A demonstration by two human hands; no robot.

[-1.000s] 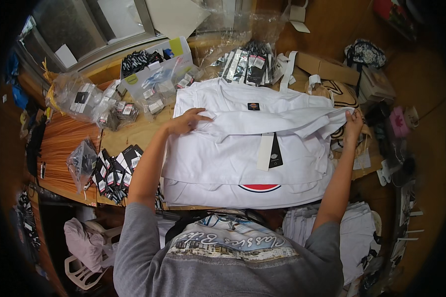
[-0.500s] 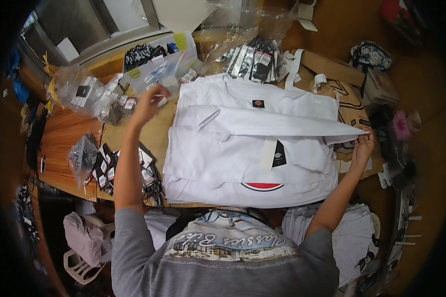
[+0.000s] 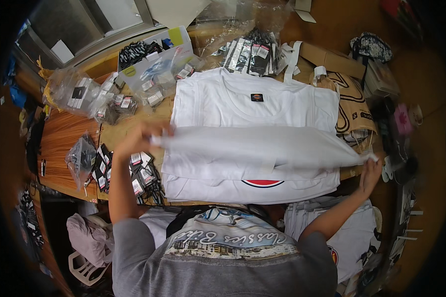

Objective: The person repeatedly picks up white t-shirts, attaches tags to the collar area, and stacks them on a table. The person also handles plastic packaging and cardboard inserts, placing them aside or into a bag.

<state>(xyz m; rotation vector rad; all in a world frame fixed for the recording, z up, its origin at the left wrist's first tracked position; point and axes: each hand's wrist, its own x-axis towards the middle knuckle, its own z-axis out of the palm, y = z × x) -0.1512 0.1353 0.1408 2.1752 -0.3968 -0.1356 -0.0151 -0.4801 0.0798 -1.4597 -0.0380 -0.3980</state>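
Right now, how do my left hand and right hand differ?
The left hand is badly blurred, while the right hand looks sharper. The left hand is nearest the loose tags; the right hand is near the brown bag. The left hand sits higher in the picture than the right hand. Both seem to grip ends of the same white cloth.

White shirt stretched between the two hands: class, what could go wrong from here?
1. The white shirt is blurred and slants down to the right, so it might settle crookedly on the stack beneath.
2. The left hand is near the loose tags; a low sweep could scatter them.
3. The right hand holds a corner past the stack, near the paper bag, which the cloth might catch.
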